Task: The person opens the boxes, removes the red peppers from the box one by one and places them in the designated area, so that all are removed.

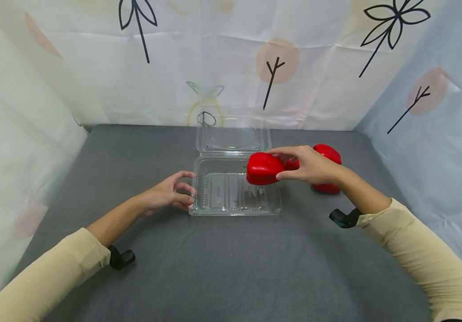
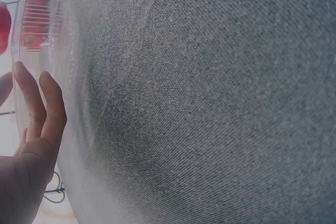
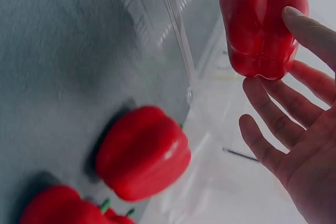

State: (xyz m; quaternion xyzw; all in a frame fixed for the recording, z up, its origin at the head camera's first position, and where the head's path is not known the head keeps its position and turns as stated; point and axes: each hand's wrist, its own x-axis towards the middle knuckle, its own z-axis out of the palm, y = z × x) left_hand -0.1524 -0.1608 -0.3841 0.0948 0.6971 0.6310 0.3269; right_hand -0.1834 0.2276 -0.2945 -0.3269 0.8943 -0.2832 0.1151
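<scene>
My right hand [image 1: 309, 165] holds a red bell pepper [image 1: 264, 168] between thumb and fingers, above the right part of a clear plastic clamshell container [image 1: 235, 209]. In the right wrist view the pepper [image 3: 260, 27] hangs clear of the table, with the thumb against its side and fingertips at its end. The container's lid [image 1: 233, 138] stands raised at the back. At the container's left side is my left hand [image 1: 170, 192], its loosely bent fingers touching the rim. The left wrist view shows these fingers [image 2: 39, 108] spread beside the clear wall.
Other red bell peppers [image 1: 327, 153] sit on the grey tabletop [image 1: 231, 268] to the right, partly hidden by my right hand and arm. Two show in the right wrist view, one whole pepper [image 3: 144, 153] and one cut off below. Patterned white cloth [image 1: 231, 58] hangs behind the table.
</scene>
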